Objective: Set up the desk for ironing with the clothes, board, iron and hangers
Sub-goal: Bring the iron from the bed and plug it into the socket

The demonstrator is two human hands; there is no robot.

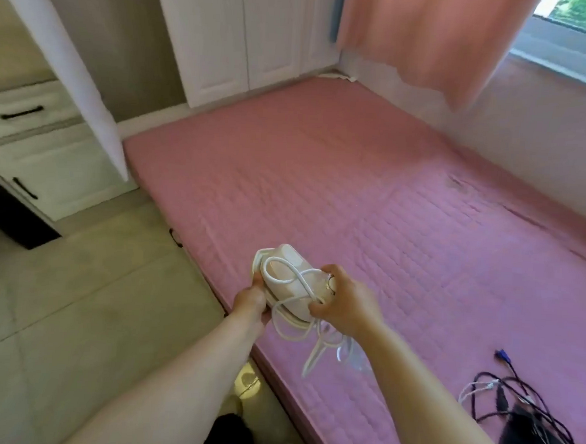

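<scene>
While both hands clamp it, the iron [289, 283] is carried above the near edge of the pink mat [405, 211]: left hand [251, 300] closed on its near-left end, right hand [343, 300] on its right end. White cord [298, 328]: looped over the body, dangling below. Desk, board, clothes, hangers: not in view. Judged progress: early; iron collected, not yet placed.

Pink quilted mattress [372, 192], white cabinets [227, 39], tiled floor [57, 293].
</scene>
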